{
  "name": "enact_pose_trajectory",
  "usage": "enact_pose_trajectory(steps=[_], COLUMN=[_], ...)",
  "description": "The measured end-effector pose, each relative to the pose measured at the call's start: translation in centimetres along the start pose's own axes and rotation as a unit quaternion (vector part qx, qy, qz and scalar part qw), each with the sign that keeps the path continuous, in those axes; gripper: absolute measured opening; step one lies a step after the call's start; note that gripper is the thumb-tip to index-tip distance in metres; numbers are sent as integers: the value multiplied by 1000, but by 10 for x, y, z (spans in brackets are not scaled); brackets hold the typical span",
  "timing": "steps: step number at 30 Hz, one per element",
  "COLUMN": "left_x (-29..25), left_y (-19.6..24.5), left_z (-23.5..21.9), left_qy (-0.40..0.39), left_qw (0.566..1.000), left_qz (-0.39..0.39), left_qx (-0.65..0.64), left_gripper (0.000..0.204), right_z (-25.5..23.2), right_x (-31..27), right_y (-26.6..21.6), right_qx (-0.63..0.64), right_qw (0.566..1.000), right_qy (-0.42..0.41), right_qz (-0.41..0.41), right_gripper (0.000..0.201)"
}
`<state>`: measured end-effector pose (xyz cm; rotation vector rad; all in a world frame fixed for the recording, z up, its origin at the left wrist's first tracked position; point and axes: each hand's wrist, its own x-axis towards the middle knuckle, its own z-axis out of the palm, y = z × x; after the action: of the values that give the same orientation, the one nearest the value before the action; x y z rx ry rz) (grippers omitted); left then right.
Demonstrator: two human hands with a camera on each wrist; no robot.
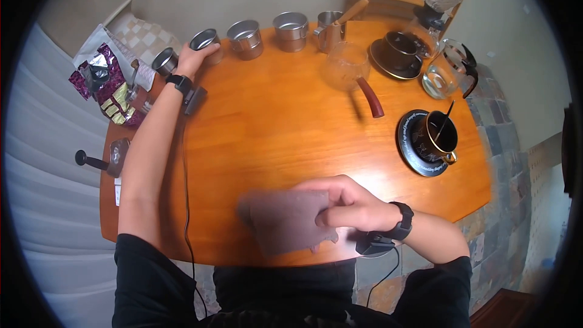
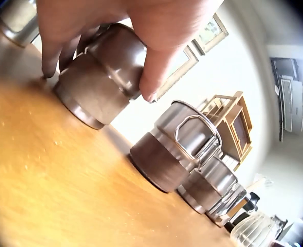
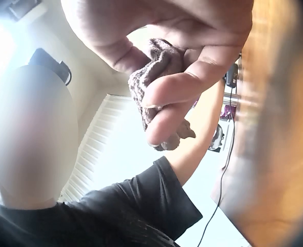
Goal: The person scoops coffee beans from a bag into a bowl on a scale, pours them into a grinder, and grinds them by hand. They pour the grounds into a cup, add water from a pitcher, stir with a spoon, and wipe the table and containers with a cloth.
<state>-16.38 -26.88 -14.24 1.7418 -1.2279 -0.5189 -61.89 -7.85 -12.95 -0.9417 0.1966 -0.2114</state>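
Observation:
The left hand [image 1: 195, 61] reaches to the table's back left edge and grips a steel cup [image 1: 204, 42]. In the left wrist view, the fingers and thumb of that hand [image 2: 115, 25] curl round the upper part of the cup [image 2: 97, 77], which stands on the table. Near the front edge the right hand [image 1: 352, 203] pinches a grey-brown cloth [image 1: 285, 218], spread and slightly blurred. The right wrist view has the cloth [image 3: 159, 72] bunched between the thumb and fingers of the right hand [image 3: 177, 56].
More steel cups [image 1: 245, 39] line the back edge. A glass pot with a red handle [image 1: 370, 98], a dark cup on a saucer [image 1: 404, 140], another dark cup [image 1: 398, 51] and a glass jug [image 1: 440, 79] are at the right. A cable [image 1: 185, 206] and foil bags [image 1: 103, 79] lie left.

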Motion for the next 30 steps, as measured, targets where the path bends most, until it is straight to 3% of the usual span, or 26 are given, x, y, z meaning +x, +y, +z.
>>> enact_pose_trajectory(steps=[1,4,5,7,10,13,17,20,23,24,25,27,29,30], left_x=[-2,-3,-7,-61,-118,-176,-217,-229,-237,-239,-241,-243,-245,-247], left_y=[1,-6,-9,34,43,43,35,30,29,29,29,28,27,29], left_z=[-2,-11,-17,-35,-60,-69,-81,-86,-92,-90,-88,-84,-81,-81], left_qy=[-36,-36,-40,-45,-45,-22,-22,-41,-53,-58,-64,-92,-120,-138], left_qw=[998,995,989,972,970,971,911,899,897,899,901,912,917,924], left_qz=[-9,1,-9,-29,58,210,409,434,432,429,426,398,380,357], left_qx=[-42,-94,-141,-230,-232,-114,42,47,78,64,51,35,7,-6], left_gripper=[93,70,71,72,74,80,83,87,92,92,91,90,89,90], right_z=[3,10,8,7,3,-4,-5,-6,9,24,32,43,61,68], right_x=[-1,0,2,5,8,13,16,23,38,48,59,82,100,111], right_y=[-4,-13,-10,-9,-12,-4,-4,-4,-14,-27,-36,-51,-64,-67], right_qx=[9,8,-11,-30,-55,-113,-157,-226,-283,-322,-466,-701,-804,-833], right_qw=[1000,999,999,997,992,986,979,961,916,888,819,606,431,372], right_qy=[13,39,42,61,106,124,128,145,270,324,300,217,152,117], right_qz=[4,14,13,25,33,6,9,-67,-92,-59,-146,-308,-381,-394], right_gripper=[60,58,57,58,53,42,35,37,35,37,40,45,44,43])
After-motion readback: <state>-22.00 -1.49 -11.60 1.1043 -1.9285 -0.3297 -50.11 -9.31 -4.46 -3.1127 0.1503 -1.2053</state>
